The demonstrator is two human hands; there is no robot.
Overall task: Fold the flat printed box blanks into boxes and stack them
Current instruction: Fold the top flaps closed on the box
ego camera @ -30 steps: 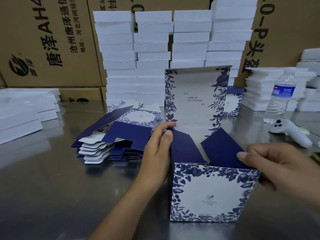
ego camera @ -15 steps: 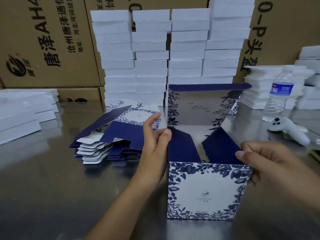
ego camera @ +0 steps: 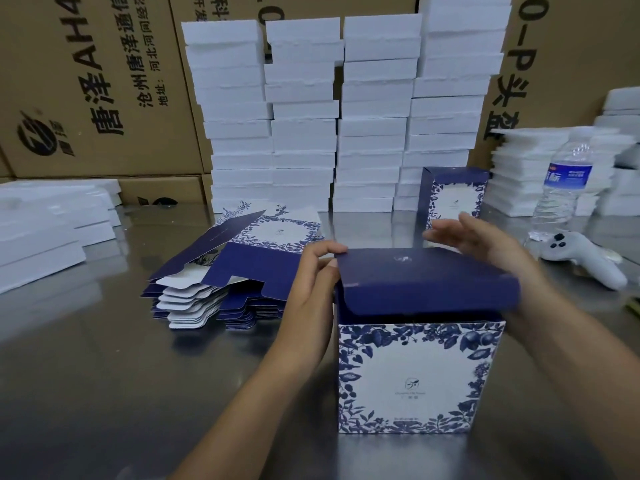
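Atop the box, the left hand pinches the lid at its left corner; the right hand, fingers straight, lies over its far side. Light, creasable card, likely: grip edges. The box stands on the table beside flat blanks.

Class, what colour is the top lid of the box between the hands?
Dark navy lid, seen best in the head view, above the floral front panel.
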